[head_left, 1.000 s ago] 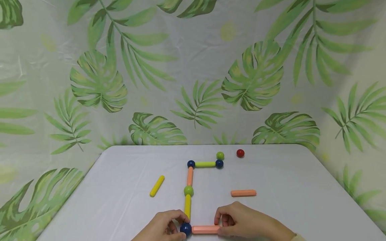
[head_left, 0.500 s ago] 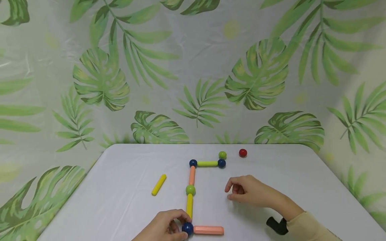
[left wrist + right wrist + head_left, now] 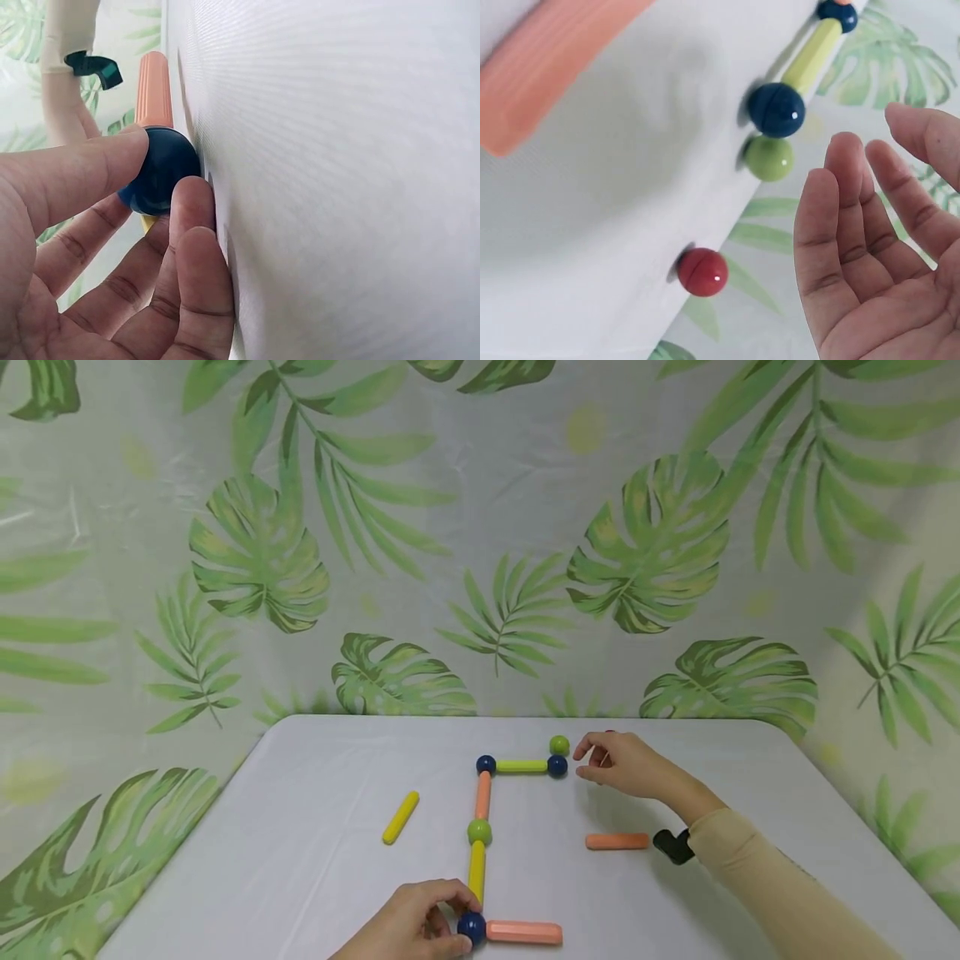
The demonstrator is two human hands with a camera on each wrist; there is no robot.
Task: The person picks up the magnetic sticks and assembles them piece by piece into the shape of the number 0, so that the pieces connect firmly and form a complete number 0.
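My left hand (image 3: 420,917) pinches a dark blue ball (image 3: 472,929) at the table's front, thumb on one side and fingers on the other. A salmon stick (image 3: 524,932) extends right from that ball; a yellow stick (image 3: 477,872) runs away from it to a lime green ball (image 3: 479,832). Beyond come an orange stick (image 3: 483,795), a blue ball (image 3: 486,765), a lime stick (image 3: 521,767) and another blue ball (image 3: 557,766). My right hand (image 3: 626,766) hovers above the far right, holding nothing. In the head view it mostly hides a red ball (image 3: 703,271).
A second green ball (image 3: 559,745) sits right behind the far right blue ball. One loose yellow stick (image 3: 401,817) lies left of the chain, one loose orange stick (image 3: 617,842) to its right. A leaf-print sheet (image 3: 525,527) hangs behind the white table (image 3: 300,827).
My right hand has let go of the salmon stick and moved far across the table, toward the red ball. The left hand has stayed on the front blue ball.
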